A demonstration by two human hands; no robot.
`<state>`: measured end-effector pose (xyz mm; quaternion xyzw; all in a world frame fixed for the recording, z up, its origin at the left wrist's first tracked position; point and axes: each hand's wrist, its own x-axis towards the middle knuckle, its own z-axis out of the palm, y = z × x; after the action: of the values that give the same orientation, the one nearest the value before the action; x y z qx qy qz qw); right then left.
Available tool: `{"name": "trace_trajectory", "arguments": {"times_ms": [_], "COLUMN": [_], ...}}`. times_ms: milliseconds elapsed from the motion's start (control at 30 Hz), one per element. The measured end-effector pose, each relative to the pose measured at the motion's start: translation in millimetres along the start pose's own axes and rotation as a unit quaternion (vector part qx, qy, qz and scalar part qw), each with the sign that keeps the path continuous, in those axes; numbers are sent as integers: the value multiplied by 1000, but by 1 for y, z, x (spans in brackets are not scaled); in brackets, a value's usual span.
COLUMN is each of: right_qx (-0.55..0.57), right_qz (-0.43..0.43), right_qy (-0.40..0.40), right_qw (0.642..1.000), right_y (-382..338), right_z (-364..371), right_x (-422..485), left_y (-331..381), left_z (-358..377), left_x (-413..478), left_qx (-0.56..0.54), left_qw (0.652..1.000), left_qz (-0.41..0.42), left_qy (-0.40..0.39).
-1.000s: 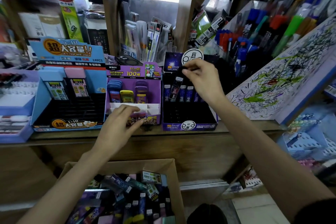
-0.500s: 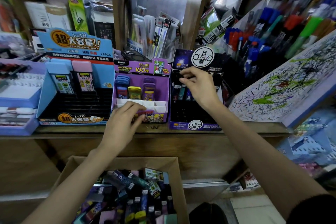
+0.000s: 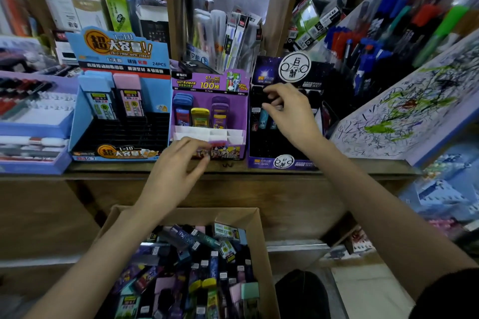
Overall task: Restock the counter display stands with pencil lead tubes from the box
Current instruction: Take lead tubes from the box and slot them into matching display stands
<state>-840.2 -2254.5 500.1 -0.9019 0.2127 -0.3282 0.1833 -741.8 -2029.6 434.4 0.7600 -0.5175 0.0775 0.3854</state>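
An open cardboard box (image 3: pixel 234 215) below the counter holds several lead tubes (image 3: pixel 204 264) in mixed colours. Three stands sit on the counter: a blue one (image 3: pixel 118 57) with two tubes, a purple one (image 3: pixel 208 83) with three tubes at the back, and a dark one (image 3: pixel 282 163). My left hand (image 3: pixel 176 166) rests at the purple stand's front edge, fingers loosely apart, beside a pink tube (image 3: pixel 218 143) in the front row. My right hand (image 3: pixel 290 116) reaches to the dark stand's back row, thumb and fingers pinched on a dark tube (image 3: pixel 268 98).
A lilac tray of pens (image 3: pixel 33 134) stands at the counter's left end. A scribbled test pad (image 3: pixel 414 111) leans at the right, with racks of pens (image 3: pixel 363 49) behind it. Shelves of packaged stationery (image 3: pixel 228 33) rise behind the stands.
My right hand lifted the dark tube to the dark stand's back row. My left hand stayed at the purple stand's front; the pink tube now shows beyond its fingertips. The camera moved closer.
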Motion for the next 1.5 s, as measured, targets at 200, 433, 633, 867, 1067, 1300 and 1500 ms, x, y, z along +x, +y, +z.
{"name": "trace_trajectory", "arguments": {"times_ms": [200, 433, 633, 867, 1067, 1300, 1500], "right_qx": [54, 75, 55, 32, -2, 60, 139], "right_qz": [-23, 109, 224, 211, 138, 199, 241], "right_qy": [-137, -317, -464, -462, -510, -497, -524], "right_qw": [989, 939, 855, 861, 849, 842, 805], "right_y": [-6, 15, 27, 14, -3, -9, -4], "right_z": [3, 79, 151, 191, 208, 207, 191], "right_x": [-88, -191, -258, -287, -294, -291, -288], "left_y": [-18, -59, -99, -114, -112, -111, -116], "left_z": [2, 40, 60, 63, 78, 89, 88], "left_x": [-63, -143, -208, -241, -238, -241, -245], "left_qx": [-18, -31, -15, -83, -87, -81, -107], "left_qw": [993, 957, 913, 875, 858, 871, 867], "left_qz": [-71, -206, -277, -343, -345, -311, -320], "left_qy": [-95, -200, -300, -332, -370, -371, -366]}}
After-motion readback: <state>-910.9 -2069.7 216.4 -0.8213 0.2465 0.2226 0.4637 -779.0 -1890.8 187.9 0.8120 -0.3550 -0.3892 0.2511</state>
